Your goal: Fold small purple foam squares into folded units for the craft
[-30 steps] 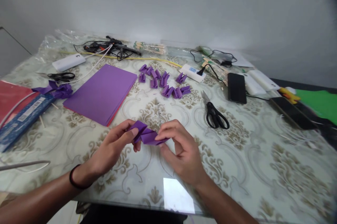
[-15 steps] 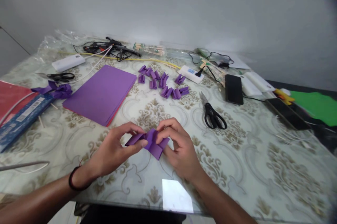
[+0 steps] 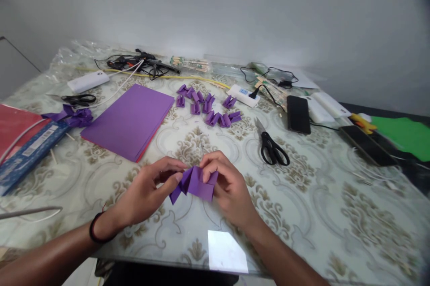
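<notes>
A folded piece of purple paper (image 3: 200,186) is held between my two hands, above the near middle of the table. My left hand (image 3: 151,189) pinches its left end, thumb in front. My right hand (image 3: 230,187) grips the right end, with its index finger bent onto the front face and the thumb partly hidden behind. The paper shows a sharp crease near its middle, and its left part slants downward. Farther back lie several small folded purple paper pieces (image 3: 208,104). To their left rests a stack of purple paper sheets (image 3: 131,118) with red showing beneath.
Black-handled scissors (image 3: 273,147) lie right of my hands; a second pair (image 3: 79,99) is at the left. A power strip (image 3: 243,94), a black phone (image 3: 298,114) and another phone (image 3: 366,145) are on the right. A blue packet (image 3: 35,151) sits at left, tangled black cables (image 3: 144,62) behind.
The purple paper has been turned and its folds spread, so a broad flat face now shows at the right. Both hands have shifted their grip on it slightly.
</notes>
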Tool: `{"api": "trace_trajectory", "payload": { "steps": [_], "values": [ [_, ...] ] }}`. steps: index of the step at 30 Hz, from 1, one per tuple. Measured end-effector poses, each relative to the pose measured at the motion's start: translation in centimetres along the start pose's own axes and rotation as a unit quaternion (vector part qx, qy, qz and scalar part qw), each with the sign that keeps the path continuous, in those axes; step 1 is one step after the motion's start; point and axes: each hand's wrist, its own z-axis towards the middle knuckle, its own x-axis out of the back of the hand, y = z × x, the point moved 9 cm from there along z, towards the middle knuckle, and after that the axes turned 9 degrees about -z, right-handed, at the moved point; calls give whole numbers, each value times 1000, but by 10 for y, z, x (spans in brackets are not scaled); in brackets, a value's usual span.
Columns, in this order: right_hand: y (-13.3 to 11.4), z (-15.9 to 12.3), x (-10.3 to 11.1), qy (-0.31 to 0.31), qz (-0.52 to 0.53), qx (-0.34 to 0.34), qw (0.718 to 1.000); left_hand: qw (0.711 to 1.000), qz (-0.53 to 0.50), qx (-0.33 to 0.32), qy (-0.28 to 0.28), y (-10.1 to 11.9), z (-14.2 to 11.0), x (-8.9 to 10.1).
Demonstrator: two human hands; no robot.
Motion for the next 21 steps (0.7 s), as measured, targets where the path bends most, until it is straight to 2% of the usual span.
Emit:
{"api": "trace_trajectory", "payload": {
  "steps": [9,12,15,16,18,19,21],
  "values": [
    [6,4,-3,-28,51,-2,998,997,-38,27,-56,-8,2,-9],
    [11,4,0,-8,43,-16,999,997,-71,16,-14,-6,4,-2],
    [18,1,13,67,29,-42,996,996,-77,-9,51,-4,5,12],
    [15,-1,17,94,11,-28,995,995,-71,-19,67,-4,5,16],
    [-2,-5,19,112,-39,47,992,995,-43,-39,86,-4,6,21],
    [-13,-8,15,101,-66,99,988,995,-25,-45,88,-4,6,22],
    [-30,-14,-3,38,-110,187,976,996,0,-44,83,-6,6,22]
  ]
}}
